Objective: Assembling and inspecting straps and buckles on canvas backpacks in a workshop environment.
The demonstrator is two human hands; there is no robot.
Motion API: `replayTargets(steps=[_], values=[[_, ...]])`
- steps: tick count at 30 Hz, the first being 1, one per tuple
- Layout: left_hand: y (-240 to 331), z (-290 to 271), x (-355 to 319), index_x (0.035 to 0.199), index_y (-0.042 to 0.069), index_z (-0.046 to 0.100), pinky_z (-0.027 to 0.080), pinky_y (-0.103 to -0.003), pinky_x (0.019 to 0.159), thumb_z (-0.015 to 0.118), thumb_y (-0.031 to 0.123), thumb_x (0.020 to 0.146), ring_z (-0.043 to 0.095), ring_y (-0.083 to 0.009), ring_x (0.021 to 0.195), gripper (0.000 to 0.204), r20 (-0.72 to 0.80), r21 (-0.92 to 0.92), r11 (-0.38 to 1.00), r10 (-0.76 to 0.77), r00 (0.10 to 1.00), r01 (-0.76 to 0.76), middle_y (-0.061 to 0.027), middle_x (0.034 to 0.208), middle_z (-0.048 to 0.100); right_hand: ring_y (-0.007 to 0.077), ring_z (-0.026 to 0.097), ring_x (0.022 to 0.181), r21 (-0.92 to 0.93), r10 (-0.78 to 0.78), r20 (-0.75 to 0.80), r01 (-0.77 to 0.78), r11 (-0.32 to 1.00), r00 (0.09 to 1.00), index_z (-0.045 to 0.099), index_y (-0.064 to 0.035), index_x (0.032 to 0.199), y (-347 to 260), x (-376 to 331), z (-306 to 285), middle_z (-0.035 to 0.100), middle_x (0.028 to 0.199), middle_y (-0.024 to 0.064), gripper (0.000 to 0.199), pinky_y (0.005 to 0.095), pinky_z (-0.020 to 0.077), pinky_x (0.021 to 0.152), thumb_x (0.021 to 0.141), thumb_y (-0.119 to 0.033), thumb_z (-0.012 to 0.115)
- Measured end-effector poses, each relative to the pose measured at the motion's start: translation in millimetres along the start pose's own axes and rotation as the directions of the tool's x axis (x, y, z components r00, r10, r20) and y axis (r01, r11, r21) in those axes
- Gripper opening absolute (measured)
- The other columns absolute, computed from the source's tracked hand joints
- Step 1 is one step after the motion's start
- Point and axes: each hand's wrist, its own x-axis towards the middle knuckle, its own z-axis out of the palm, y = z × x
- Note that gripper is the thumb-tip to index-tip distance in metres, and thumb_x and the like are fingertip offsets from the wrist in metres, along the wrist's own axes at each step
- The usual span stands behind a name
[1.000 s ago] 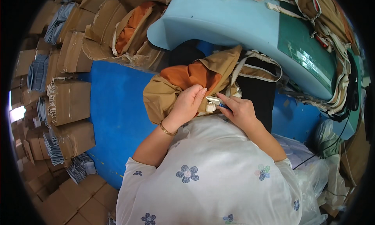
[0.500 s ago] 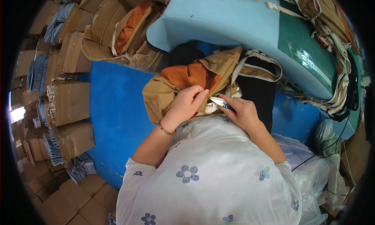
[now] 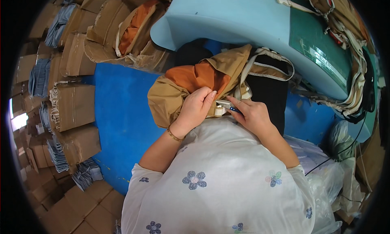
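A tan fabric item with an orange lining and white webbing straps is bunched in my lap. My left hand pinches its near edge between thumb and fingers. In my right hand is a pair of thread snips with blue on the handle. Their metal blades point left, toward my left fingertips, just above a short white strap piece at the fabric's edge. The exact spot where the blade tips meet the cloth is hard to make out.
A light blue worktable curves across the far side, with more tan straps hanging at its right. Cardboard boxes and bundled grey-blue pieces stack up on the left. Clear plastic bags lie at my right. The floor is blue.
The snips' blades have swung lower and look closer together, nearer the fabric edge by my left fingertips. My left hand keeps its pinch.
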Motion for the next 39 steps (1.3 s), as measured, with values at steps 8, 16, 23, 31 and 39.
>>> replayTargets(steps=[8, 16, 23, 31, 39], values=[[1, 4, 1, 0.083, 0.000, 0.052, 0.042, -0.033, 0.061, 0.050, 0.017, 0.097, 0.050, -0.0264, 0.064, 0.022, -0.036, 0.010, 1.000, -0.005, 0.999, 0.005, -0.0133, 0.071, 0.051, 0.0226, 0.061, 0.058, 0.016, 0.026, -0.048, -0.025, 1.000, 0.999, 0.066, -0.0092, 0.111, -5, -2, 0, 0.063, 0.070, 0.0058, 0.036, 0.0317, 0.0500, 0.051, 0.076, -0.020, 0.072], [1, 7, 0, 0.084, -0.001, 0.052, 0.042, -0.034, 0.061, 0.050, 0.016, 0.097, 0.051, -0.0282, 0.064, 0.021, -0.049, 0.027, 1.000, -0.004, 0.999, 0.005, -0.0141, 0.072, 0.051, 0.0249, 0.063, 0.060, 0.067, 0.066, -0.032, -0.063, 0.996, 0.997, 0.066, -0.0079, 0.109, -5, -5, -1, 0.065, 0.073, 0.0074, 0.035, 0.0327, 0.0512, 0.053, 0.078, -0.023, 0.071], [6, 7, 0, 0.082, 0.000, 0.050, 0.043, -0.040, 0.062, 0.050, 0.019, 0.096, 0.053, -0.0349, 0.069, 0.024, -0.044, 0.041, 0.999, -0.023, 0.999, 0.024, -0.0169, 0.073, 0.054, 0.0253, 0.063, 0.059, 0.069, 0.065, -0.024, -0.063, 0.996, 0.998, 0.066, -0.0066, 0.110, -6, -3, -3, 0.066, 0.072, 0.0084, 0.035, 0.0331, 0.0514, 0.053, 0.078, -0.023, 0.071], [2, 10, 1, 0.082, -0.001, 0.049, 0.041, -0.036, 0.061, 0.048, 0.018, 0.097, 0.049, -0.0307, 0.065, 0.025, -0.063, 0.013, 1.000, -0.014, 0.998, 0.015, -0.0156, 0.071, 0.048, 0.0249, 0.063, 0.059, -0.002, 0.065, -0.029, -0.065, 0.998, 0.997, 0.065, -0.0072, 0.110, -8, -5, -2, 0.066, 0.074, 0.0074, 0.035, 0.0332, 0.0513, 0.051, 0.080, -0.023, 0.070], [2, 12, -1, 0.082, 0.000, 0.051, 0.044, -0.042, 0.063, 0.049, 0.019, 0.096, 0.055, -0.0367, 0.071, 0.024, -0.048, 0.070, 0.996, -0.058, 0.997, 0.061, -0.0182, 0.074, 0.055, 0.0248, 0.063, 0.057, -0.009, 0.069, -0.028, -0.069, 0.998, 0.997, 0.065, -0.0082, 0.109, -8, -6, -1, 0.065, 0.072, 0.0068, 0.033, 0.0334, 0.0510, 0.050, 0.080, -0.023, 0.069]])
